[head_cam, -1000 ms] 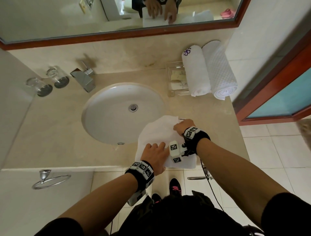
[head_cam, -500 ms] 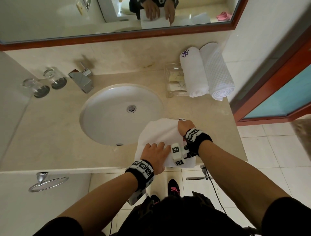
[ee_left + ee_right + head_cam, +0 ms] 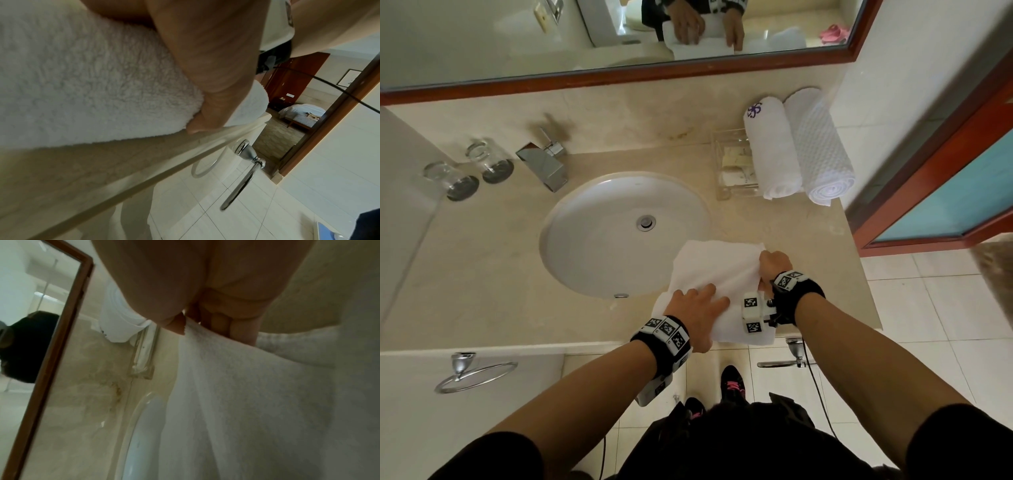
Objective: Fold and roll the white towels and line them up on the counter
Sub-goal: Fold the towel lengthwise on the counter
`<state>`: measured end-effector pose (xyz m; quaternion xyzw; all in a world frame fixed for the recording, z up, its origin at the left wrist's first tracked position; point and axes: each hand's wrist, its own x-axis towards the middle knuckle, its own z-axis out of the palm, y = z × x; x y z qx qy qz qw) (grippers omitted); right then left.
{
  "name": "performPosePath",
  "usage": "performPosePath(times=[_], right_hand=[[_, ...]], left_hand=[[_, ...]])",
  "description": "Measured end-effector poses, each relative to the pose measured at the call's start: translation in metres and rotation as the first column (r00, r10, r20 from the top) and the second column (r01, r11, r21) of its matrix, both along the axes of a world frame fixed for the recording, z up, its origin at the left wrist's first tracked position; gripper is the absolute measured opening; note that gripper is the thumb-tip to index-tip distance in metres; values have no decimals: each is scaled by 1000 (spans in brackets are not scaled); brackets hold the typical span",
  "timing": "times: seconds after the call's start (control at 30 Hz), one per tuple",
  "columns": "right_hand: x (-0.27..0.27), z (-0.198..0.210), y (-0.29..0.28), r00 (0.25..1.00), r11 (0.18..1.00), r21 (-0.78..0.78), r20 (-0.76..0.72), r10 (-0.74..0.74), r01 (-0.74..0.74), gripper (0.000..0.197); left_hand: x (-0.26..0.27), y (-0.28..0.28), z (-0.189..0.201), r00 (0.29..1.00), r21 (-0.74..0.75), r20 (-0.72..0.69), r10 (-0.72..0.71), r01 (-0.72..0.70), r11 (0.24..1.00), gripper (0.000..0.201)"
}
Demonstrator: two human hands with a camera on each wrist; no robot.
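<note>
A white towel (image 3: 709, 270) lies on the counter (image 3: 482, 274) at the sink's front right, its far part over the basin rim. My left hand (image 3: 697, 306) lies flat on the towel's near part, pressing it down; in the left wrist view its thumb (image 3: 207, 104) pushes into the towel (image 3: 92, 81) near the counter edge. My right hand (image 3: 774, 265) pinches the towel's right edge and lifts it a little; the right wrist view shows the fingers (image 3: 226, 324) curled round a fold of towel (image 3: 257, 402). Two rolled white towels (image 3: 799, 150) lie side by side at the back right.
The round sink (image 3: 619, 233) with a chrome tap (image 3: 544, 164) fills the counter's middle. Two upturned glasses (image 3: 469, 171) stand back left. A clear tray (image 3: 732, 168) sits beside the rolled towels. Towel rings (image 3: 472, 373) hang below the counter front. A mirror (image 3: 585, 34) runs along the back.
My right hand has drawn the towel's right edge up and slightly toward me, creasing the cloth. The left hand stays pressed on the near part.
</note>
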<state>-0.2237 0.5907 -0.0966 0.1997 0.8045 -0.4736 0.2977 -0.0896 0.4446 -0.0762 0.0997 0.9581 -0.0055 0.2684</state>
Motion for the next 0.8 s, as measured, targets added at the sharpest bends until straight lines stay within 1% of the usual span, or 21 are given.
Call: performPosePath(times=[0.1, 0.17, 0.27, 0.33, 0.4, 0.43, 0.5, 0.57, 0.63, 0.67, 0.7, 0.73, 0.77, 0.8], right_hand=[[4, -2, 5, 1000, 999, 45, -16, 9, -8, 26], [5, -9, 7, 999, 998, 49, -31, -23, 24, 20], [7, -16, 6, 997, 994, 106, -77, -21, 29, 18], [8, -13, 6, 994, 984, 176, -102, 33, -15, 23], [6, -8, 7, 980, 948, 301, -128, 153, -109, 33], [4, -5, 6, 963, 911, 378, -139, 230, -163, 38], [0, -1, 5, 908, 816, 512, -149, 392, -269, 45], [-2, 1, 2, 834, 710, 599, -122, 538, -370, 40], [-1, 6, -3, 761, 601, 665, -74, 644, -444, 31], [-1, 9, -6, 725, 546, 691, -46, 687, -474, 29], [-1, 14, -9, 679, 486, 714, -21, 734, -503, 29], [-1, 22, -13, 621, 431, 733, -15, 784, -526, 29], [1, 29, -15, 554, 387, 735, -19, 832, -557, 30], [4, 38, -16, 491, 365, 715, -35, 871, -596, 32]], left_hand=[[-3, 5, -2, 1000, -2, 8, 16, -16, 1000, 78], [-5, 7, -3, 1000, -10, 1, -4, 4, 1000, 78], [-9, 7, -5, 999, -33, -7, -50, 50, 998, 74], [-14, 6, -4, 998, -26, 4, -55, 55, 998, 71], [-16, 7, -4, 998, -18, 17, -53, 53, 998, 68], [-16, 7, -4, 999, -17, 21, -47, 47, 999, 68], [-17, 8, -3, 999, -12, 26, -36, 37, 999, 71], [-18, 9, -5, 999, -2, 26, -38, 38, 999, 86], [-20, 9, -6, 999, 12, 24, -33, 32, 999, 106], [-22, 8, -7, 999, 17, 24, -28, 28, 999, 111], [-22, 8, -8, 999, 18, 26, -26, 25, 1000, 111], [-23, 8, -10, 999, 15, 25, -29, 29, 999, 106], [-24, 8, -11, 999, 13, 24, -34, 34, 999, 97], [-25, 8, -12, 999, 15, 25, -36, 36, 999, 89]])
